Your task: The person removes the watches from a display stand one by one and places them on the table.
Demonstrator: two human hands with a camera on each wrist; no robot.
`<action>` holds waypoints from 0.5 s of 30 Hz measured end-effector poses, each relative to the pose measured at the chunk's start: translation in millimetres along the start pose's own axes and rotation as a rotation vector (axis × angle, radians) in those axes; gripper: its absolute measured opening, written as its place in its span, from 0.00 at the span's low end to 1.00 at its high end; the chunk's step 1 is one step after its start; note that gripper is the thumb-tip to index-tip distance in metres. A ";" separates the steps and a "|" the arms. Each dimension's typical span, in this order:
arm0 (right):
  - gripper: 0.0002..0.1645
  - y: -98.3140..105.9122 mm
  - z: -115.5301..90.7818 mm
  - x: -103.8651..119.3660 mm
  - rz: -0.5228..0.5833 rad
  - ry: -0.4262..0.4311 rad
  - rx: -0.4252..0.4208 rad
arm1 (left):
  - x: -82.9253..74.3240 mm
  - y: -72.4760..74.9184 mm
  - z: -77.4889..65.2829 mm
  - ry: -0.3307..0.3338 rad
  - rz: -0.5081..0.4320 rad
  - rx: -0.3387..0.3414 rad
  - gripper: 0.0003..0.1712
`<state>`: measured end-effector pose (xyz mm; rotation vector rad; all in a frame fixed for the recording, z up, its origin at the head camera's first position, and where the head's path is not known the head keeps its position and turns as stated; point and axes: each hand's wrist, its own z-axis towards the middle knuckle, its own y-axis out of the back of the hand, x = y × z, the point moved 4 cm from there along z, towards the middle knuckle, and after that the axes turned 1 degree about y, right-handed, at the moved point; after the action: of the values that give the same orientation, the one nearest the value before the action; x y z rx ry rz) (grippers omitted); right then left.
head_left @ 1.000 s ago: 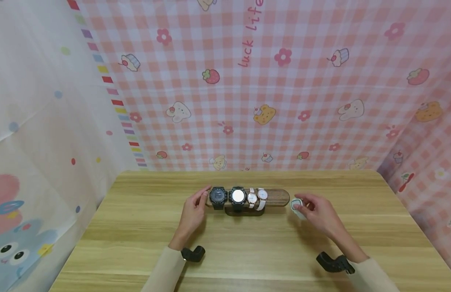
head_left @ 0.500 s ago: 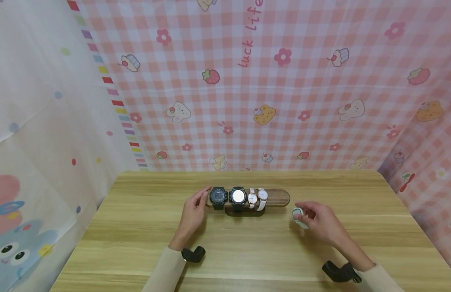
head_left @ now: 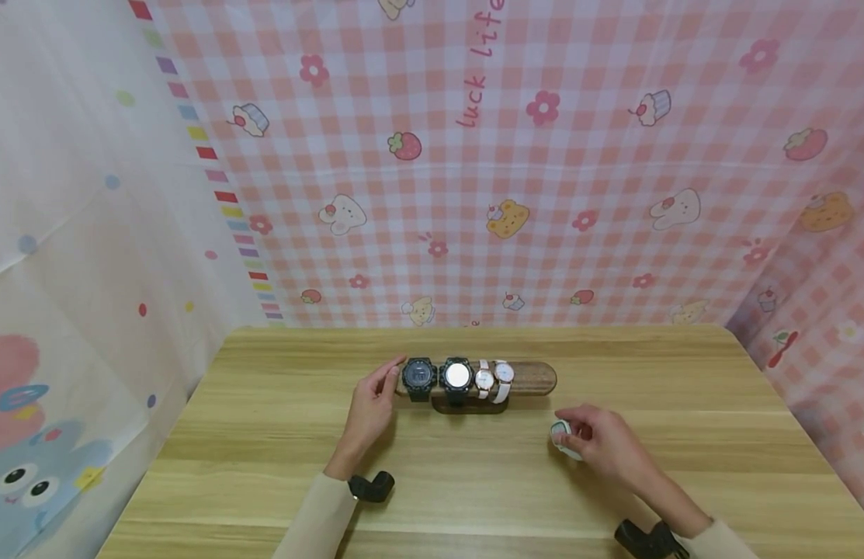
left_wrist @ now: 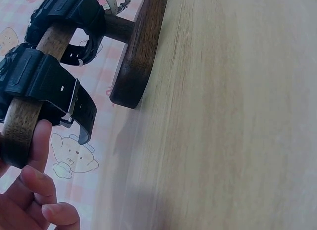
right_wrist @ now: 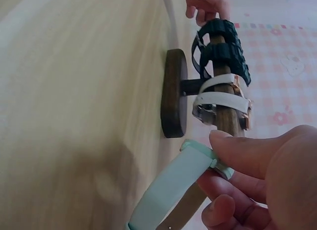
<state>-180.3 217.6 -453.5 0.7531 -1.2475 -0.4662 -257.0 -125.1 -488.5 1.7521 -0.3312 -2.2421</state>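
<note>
A wooden watch stand (head_left: 534,379) holds two black watches, one with a dark digital face (head_left: 419,375) and one with a bright face (head_left: 458,376). Beside them hang two slim watches with white straps (right_wrist: 221,99) and rose-gold cases. My left hand (head_left: 370,405) grips the left end of the bar, its fingers around the wood in the left wrist view. Pinched between thumb and fingers of my right hand (head_left: 605,441) is a mint-green watch (right_wrist: 173,180), held in front of the bar's right end. Its strap forms a loop, and the thumb covers part of its case.
The stand's dark base (left_wrist: 141,56) rests on a light wood table (head_left: 473,481). A pink checked cloth (head_left: 432,186) hangs behind the table, and a white patterned cloth (head_left: 159,233) hangs at the left.
My right hand has drawn the mint-green watch back from the bar's end toward me, then slightly left, and tilted it. The left hand and the stand have stayed in place.
</note>
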 end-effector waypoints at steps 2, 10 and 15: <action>0.20 -2.7 -1.8 -0.1 -0.006 -0.002 0.009 | 0.2 0.1 0.1 0.001 0.007 -0.002 0.20; 0.20 -11.7 -6.8 -0.2 -0.007 -0.006 0.020 | -0.3 -0.1 0.1 0.006 0.013 0.000 0.20; 0.20 -16.0 -8.7 0.5 -0.002 -0.009 0.013 | -0.9 -0.4 -0.2 0.010 0.007 0.001 0.20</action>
<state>-170.5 208.6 -466.1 0.7645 -1.2598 -0.4641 -256.7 -124.4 -487.9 1.7593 -0.3361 -2.2289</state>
